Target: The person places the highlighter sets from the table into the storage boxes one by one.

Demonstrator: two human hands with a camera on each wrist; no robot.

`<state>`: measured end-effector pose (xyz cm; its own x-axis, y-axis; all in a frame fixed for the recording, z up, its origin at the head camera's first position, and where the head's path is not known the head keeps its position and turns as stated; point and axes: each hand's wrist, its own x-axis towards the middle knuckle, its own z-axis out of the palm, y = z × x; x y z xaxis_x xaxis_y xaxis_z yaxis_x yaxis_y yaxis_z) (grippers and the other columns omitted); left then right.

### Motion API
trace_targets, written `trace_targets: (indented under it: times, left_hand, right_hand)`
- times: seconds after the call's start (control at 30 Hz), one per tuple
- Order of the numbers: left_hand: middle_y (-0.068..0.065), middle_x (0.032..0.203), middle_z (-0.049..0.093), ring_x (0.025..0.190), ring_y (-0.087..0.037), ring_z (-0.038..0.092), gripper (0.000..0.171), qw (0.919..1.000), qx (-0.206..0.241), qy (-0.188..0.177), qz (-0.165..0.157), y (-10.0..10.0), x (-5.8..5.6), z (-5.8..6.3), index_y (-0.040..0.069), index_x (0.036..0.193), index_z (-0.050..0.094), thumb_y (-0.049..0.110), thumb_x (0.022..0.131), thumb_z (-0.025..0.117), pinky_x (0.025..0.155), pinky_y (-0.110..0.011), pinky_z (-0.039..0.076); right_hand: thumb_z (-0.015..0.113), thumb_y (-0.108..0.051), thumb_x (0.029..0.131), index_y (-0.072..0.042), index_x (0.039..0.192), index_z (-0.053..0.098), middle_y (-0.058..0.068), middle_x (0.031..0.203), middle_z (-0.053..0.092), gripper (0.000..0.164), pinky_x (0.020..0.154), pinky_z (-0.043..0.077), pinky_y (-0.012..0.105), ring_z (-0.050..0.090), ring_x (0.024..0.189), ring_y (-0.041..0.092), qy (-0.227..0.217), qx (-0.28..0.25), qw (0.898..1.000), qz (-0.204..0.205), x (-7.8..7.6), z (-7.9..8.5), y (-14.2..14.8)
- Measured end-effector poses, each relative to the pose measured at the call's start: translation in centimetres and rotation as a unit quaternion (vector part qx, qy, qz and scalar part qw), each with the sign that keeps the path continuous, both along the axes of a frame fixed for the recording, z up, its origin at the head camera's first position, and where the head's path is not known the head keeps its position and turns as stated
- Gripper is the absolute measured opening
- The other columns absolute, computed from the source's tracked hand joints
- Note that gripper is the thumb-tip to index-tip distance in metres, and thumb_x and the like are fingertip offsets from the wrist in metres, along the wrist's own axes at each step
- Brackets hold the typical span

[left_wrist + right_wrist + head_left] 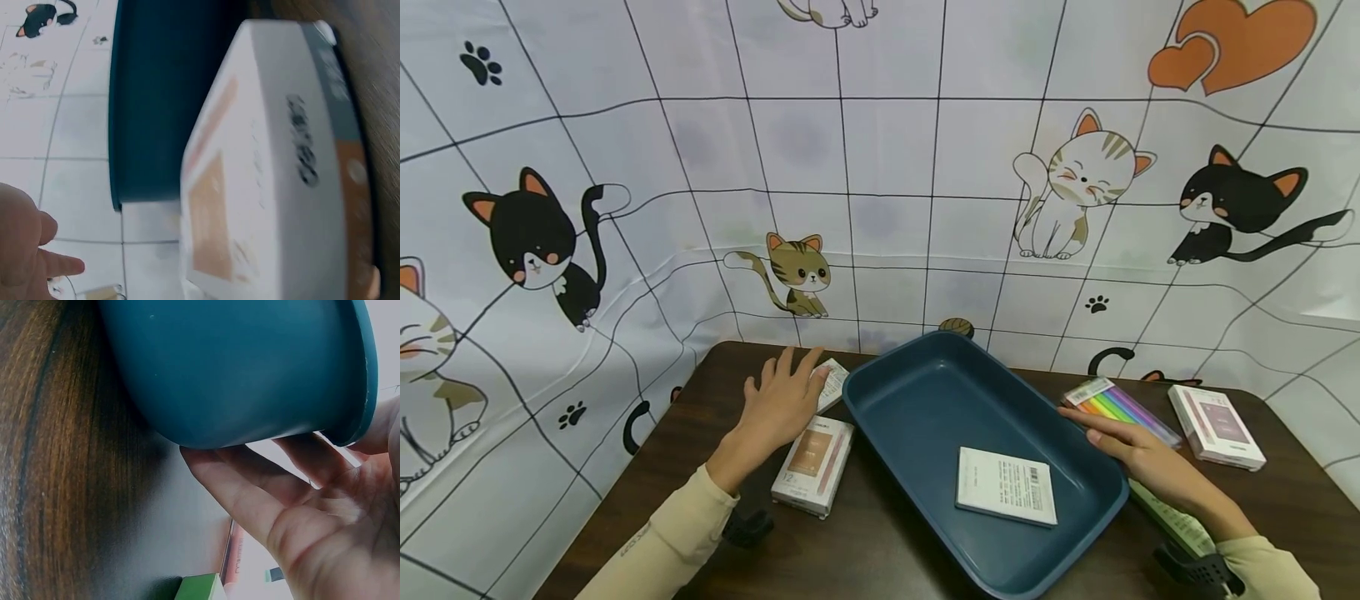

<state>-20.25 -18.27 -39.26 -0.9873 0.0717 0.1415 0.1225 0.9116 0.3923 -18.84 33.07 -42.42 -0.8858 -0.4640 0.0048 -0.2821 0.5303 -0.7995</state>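
My left hand is spread with its fingers fanned out at the left of the table, beside a small white box it partly covers. Nearer to me lies a white box with a brown panel, large in the left wrist view; the hand is apart from it there. A dark blue plastic tray stands in the middle, with a white box with printed text inside. At the tray's right rim my right hand grips the edge; in the right wrist view its fingers press the outer wall.
Right of the tray lie a pack of rainbow-coloured pens and a white box with a mauve panel. A green package sits partly under the right forearm. A cat-print cloth hangs behind the dark wooden table.
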Motion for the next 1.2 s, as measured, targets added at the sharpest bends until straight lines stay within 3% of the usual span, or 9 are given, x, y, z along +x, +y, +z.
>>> trace_targets:
  times: [0.17,0.47,0.73,1.0,1.2]
  left_hand:
    - [-0.031,0.161,0.020,0.143,-0.055,0.018,0.057,0.9997,-0.014,-0.019,0.007,-1.0,-0.2,-0.7,0.026,0.163,0.028,0.047,0.111,0.030,0.101,-0.082,0.013]
    - [-0.033,0.161,0.014,0.143,-0.059,0.015,0.064,0.9955,-0.048,-0.082,0.007,-2.1,-0.7,-1.8,0.024,0.165,0.022,0.052,0.108,0.034,0.099,-0.085,0.011]
    - [-0.035,0.159,0.018,0.141,-0.061,0.017,0.073,0.9930,-0.046,-0.103,0.036,-3.5,-1.9,-3.4,0.013,0.164,0.022,0.053,0.106,0.039,0.099,-0.085,0.013]
    - [-0.038,0.154,0.026,0.138,-0.061,0.022,0.080,0.9928,-0.025,-0.108,0.046,-4.1,-2.2,-4.0,-0.003,0.156,0.033,0.057,0.105,0.041,0.100,-0.084,0.014]
    - [-0.038,0.149,0.035,0.134,-0.060,0.031,0.087,0.9928,-0.042,-0.102,0.047,-4.4,-2.3,-4.5,-0.013,0.144,0.045,0.062,0.100,0.050,0.099,-0.083,0.019]
  right_hand:
    - [0.044,-0.030,0.111,-0.026,0.155,0.047,0.009,0.160,0.035,0.044,0.098,0.041,0.021,0.032,0.141,0.008,-0.012,-0.019,1.000,0.001,0.2,-0.2,-0.1]
    - [0.043,-0.027,0.111,-0.021,0.157,0.044,0.016,0.163,0.027,0.046,0.093,0.049,0.026,0.038,0.130,-0.009,-0.048,-0.052,0.997,0.006,0.3,-0.5,0.3]
    - [0.044,-0.029,0.111,-0.025,0.156,0.045,0.011,0.161,0.032,0.045,0.096,0.045,0.023,0.034,0.132,-0.010,-0.023,-0.022,1.000,0.001,0.0,-0.6,0.4]
    - [0.044,-0.032,0.111,-0.028,0.156,0.046,0.007,0.160,0.036,0.045,0.097,0.043,0.024,0.032,0.134,-0.007,-0.006,0.003,1.000,-0.008,-0.1,-0.4,0.4]
    - [0.044,-0.031,0.111,-0.024,0.156,0.045,0.009,0.161,0.035,0.046,0.098,0.042,0.023,0.032,0.135,-0.005,-0.010,-0.004,1.000,-0.002,-0.2,-0.4,0.2]
